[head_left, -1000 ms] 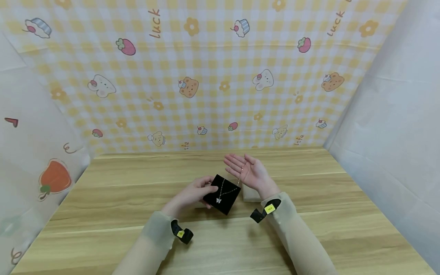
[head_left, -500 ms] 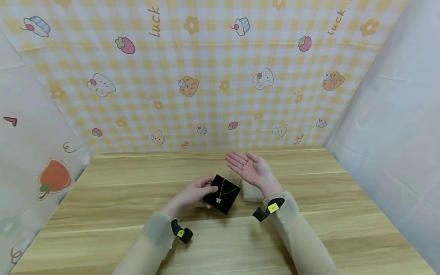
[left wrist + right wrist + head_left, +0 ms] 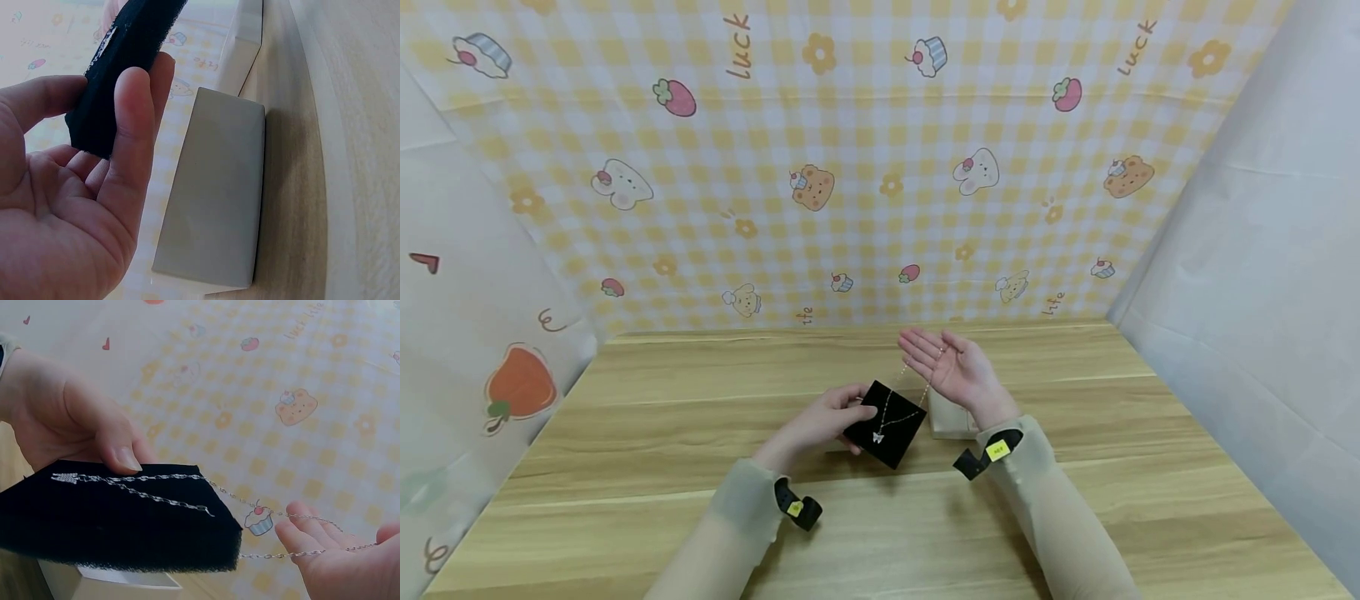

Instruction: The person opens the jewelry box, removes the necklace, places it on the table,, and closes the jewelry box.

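My left hand [image 3: 827, 419] pinches a square black jewellery pad [image 3: 897, 448] by its left edge, thumb on top and fingers beneath. Across the pad's face lies a silver necklace [image 3: 156, 499] with a butterfly pendant [image 3: 878, 437]. Its chain runs through the pad's far edge towards my right hand [image 3: 958, 372]. That hand is palm up with fingers extended, and the far loop of chain lies over its fingers and palm. In the left wrist view the pad [image 3: 134, 62] appears side-on, tilted above the table.
A pale box [image 3: 951, 422] stands on the wooden table [image 3: 880, 550], partly behind my right hand. Another pale box part [image 3: 209, 187] lies beneath my left hand. In the right wrist view, an open box [image 3: 125, 578] shows under the pad. A checked cloth [image 3: 880, 125] hangs behind.
My right hand has shifted slightly right and away from me, with the chain loop drawn along over it. The left hand and the pad have hardly moved.
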Tool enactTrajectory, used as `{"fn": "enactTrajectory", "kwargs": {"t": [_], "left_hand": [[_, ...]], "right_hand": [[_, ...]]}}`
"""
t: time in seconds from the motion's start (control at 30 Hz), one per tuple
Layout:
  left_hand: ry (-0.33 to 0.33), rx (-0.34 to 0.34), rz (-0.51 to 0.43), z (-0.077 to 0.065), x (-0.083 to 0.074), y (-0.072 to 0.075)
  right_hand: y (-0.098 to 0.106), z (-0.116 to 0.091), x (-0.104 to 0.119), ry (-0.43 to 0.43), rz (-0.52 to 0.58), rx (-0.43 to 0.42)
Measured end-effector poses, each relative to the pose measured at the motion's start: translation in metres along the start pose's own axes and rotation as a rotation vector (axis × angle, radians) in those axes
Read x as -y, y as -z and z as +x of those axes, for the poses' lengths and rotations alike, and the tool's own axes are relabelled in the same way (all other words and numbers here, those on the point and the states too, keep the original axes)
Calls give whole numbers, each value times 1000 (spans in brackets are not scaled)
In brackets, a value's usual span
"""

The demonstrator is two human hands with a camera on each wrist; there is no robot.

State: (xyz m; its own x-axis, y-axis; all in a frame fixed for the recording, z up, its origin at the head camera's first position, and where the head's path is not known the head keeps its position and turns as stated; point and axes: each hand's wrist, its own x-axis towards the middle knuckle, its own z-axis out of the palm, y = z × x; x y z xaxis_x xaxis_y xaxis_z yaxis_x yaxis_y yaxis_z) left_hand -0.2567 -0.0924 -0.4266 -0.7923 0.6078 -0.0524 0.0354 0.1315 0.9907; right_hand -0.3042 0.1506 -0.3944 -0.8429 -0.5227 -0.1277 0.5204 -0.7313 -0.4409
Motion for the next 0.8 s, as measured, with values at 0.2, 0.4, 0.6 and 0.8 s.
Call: {"fn": "enactTrajectory", "kwargs": {"t": [0.2, 0.4, 0.6, 0.8], "left_hand": [[4, 1, 16, 1, 1, 0], [5, -3, 34, 2, 3, -1], [8, -5, 29, 3, 4, -1], [1, -4, 29, 2, 5, -2]], "right_hand": [[2, 1, 2, -3, 11, 6], [2, 0, 3, 19, 41, -2], [-1, -2, 4, 25, 51, -1], [-3, -4, 5, 31, 43, 12]]}}
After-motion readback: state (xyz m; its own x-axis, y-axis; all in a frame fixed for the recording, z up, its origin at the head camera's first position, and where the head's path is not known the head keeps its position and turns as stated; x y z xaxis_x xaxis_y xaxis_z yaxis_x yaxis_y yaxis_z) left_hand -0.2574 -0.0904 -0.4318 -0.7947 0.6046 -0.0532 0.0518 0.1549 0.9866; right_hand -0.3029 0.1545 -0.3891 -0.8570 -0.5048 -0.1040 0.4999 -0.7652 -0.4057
